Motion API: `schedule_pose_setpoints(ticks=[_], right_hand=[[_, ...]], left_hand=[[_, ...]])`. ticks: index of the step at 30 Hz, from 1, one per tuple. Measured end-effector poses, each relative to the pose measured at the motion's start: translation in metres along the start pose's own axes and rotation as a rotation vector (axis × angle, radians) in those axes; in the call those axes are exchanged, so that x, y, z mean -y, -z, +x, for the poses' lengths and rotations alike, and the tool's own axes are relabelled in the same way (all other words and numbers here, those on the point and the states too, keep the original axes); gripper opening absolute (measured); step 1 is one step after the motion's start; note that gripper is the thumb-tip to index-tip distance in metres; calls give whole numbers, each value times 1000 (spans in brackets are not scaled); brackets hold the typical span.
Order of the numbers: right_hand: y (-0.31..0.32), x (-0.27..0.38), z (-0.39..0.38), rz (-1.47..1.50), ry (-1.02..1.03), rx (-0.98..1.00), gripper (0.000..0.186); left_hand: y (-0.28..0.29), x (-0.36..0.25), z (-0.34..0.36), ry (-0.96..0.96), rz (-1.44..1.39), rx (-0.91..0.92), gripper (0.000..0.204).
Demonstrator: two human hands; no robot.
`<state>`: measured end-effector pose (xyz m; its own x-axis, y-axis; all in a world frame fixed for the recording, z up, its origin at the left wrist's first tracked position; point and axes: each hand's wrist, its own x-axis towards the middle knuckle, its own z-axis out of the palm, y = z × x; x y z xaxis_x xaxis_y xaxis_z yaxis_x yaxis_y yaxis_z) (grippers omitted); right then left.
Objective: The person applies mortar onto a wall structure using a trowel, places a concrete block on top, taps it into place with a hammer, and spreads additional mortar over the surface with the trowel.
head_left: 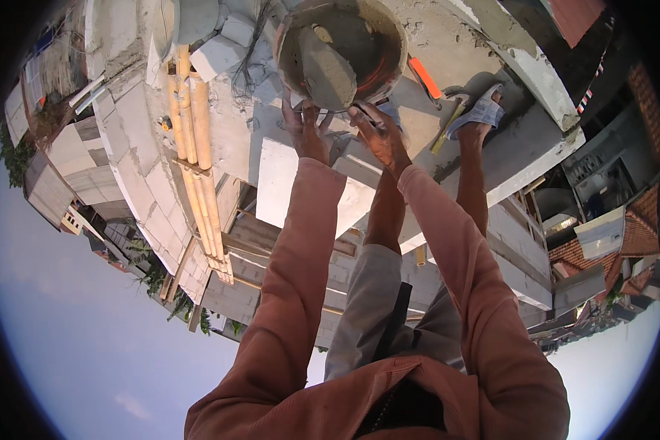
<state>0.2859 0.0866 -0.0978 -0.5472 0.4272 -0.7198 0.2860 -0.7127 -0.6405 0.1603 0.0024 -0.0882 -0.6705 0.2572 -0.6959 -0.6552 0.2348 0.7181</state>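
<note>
A round bucket (401, 55) of wet grey mortar stands at the top centre. In it lies a mortar-coated trowel (328, 70), its blade slanting toward the near rim. My right hand (380, 136) is closed at that rim, by the lower end of the blade. It seems to grip the trowel's handle, which my fingers mostly hide. At the bucket's near left side is my left hand (306, 128), fingers apart, close to its wall. Below my hands sits a white block (277, 180).
Bamboo poles (191, 117) run down the left beside a block wall (136, 139). Right of the bucket lie an orange tool (424, 77) and a yellow-handled hammer (447, 128), near my sandalled foot (484, 110). Tangled wire (253, 62) and pale rubble (216, 57) lie left. A concrete ledge (539, 158) borders the right.
</note>
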Motion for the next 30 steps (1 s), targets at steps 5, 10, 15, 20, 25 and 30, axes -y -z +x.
schedule_pose_setpoints(ticks=[5, 10, 15, 20, 25, 30], right_hand=[[71, 22, -10, -141, -79, 176, 45], [198, 129, -62, -292, -119, 274, 51], [342, 227, -110, -660, -190, 262, 44], [500, 295, -180, -856, -193, -33, 40], [600, 321, -148, -1163, -355, -76, 53], [586, 279, -57, -1569, -427, 72, 47]], left_hand=[[54, -2, 38, 146, 133, -7, 70], [56, 7, 19, 279, 293, -88, 86], [108, -2, -32, 352, 417, -192, 91], [104, 0, -89, 453, 579, -155, 95], [98, -17, -135, 513, 657, -209, 99], [80, -38, -167, 553, 718, -246, 87]])
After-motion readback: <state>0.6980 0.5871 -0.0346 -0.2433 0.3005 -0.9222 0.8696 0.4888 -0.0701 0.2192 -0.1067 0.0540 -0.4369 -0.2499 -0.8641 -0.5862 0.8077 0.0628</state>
